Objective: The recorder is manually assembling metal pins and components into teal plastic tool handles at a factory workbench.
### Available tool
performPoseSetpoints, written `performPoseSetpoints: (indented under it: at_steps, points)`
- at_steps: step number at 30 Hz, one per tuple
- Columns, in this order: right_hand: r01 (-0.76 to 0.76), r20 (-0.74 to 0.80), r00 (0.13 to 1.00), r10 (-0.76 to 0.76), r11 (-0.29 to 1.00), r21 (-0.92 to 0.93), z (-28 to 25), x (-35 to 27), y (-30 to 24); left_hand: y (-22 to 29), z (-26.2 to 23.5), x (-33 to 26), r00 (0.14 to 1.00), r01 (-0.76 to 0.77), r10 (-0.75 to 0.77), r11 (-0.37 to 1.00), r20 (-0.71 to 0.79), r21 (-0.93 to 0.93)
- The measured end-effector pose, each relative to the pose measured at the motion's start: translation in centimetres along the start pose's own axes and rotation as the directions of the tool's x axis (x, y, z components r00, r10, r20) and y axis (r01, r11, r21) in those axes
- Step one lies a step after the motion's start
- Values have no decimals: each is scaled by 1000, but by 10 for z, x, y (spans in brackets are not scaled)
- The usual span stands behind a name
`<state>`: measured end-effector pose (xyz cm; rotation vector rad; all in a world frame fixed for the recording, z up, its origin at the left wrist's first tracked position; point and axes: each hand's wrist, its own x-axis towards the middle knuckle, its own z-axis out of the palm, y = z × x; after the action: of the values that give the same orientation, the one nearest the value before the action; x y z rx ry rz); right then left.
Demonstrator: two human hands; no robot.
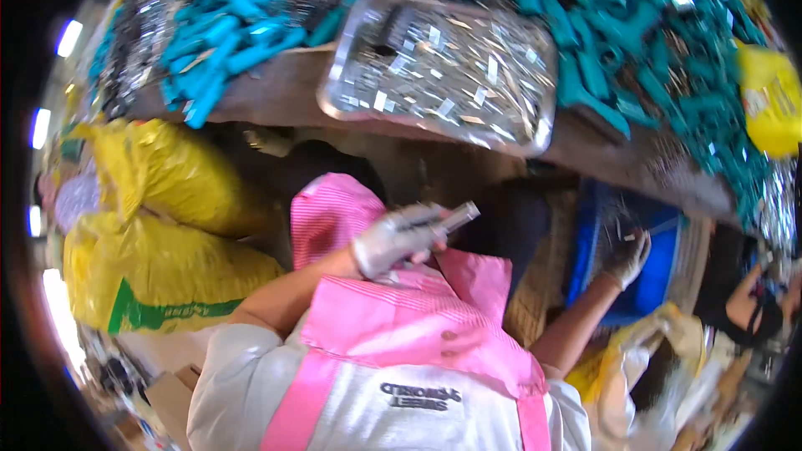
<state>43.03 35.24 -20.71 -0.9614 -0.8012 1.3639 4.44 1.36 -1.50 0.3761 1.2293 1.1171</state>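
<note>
Step in hand: while my left hand [399,238] keeps its gloved fingers curled round a small metal piece [455,217], my right hand [626,257] is down in the blue crate [664,263], fingers spread among loose bits.
Left hand: closed firmly on the metal piece, whose silvery tip pokes out past my fingertips toward the right.
Right hand: gloved, half open, resting on the contents of the blue crate; I cannot tell whether it has pinched anything.
Where the piece is: in front of my chest, above the pink apron [418,326], below the steel tray [439,71].
How to do it well: I judge the left grip should stay near the piece's back end so the tip remains free, and the right should pick 1 bit at a time instead of a handful, lifting it clear of the crate wall before bringing it across.
Tabletop: the steel tray of small shiny parts sits at the tabletop [276,88] edge, with teal plastic handles [230,33] heaped on both sides.
Nearby: 2 yellow sacks [159,225] lie at my left.
Hard to make out: the metal piece is blurred, possibly a short tube or blade; the crate's contents are too small to name.
Cut off: fisheye bending hides the tabletop's far side, and another person's arm [748,301] is only partly in view at the right rim.
</note>
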Motion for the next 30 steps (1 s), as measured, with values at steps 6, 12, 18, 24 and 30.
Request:
performPoseSetpoints:
  at_steps: [6, 12, 18, 24, 30]
  points:
    - [-407, 414, 836, 360, 913, 27, 192, -186, -74, 14, -6, -12, 987, -132, 145, 977, 72, -165]
    - [-664, 623, 534, 571, 740, -109, 254, -241, -70, 21, 2, -27, 971, -239, 227, 936, -76, -257]
    - [-268, 719, 542, 435, 900, -343, 273, -204, -110, 20, -37, -61, 991, -129, 133, 876, -24, -464]
    - [286, 799, 434, 416, 778, -560, 300, -188, -142, 25, -53, -74, 1000, -5, 2, 958, -10, -287]
    - [567, 867, 231, 442, 663, -489, 319, -197, -141, 21, -55, -70, 993, -74, 80, 995, 92, -74]
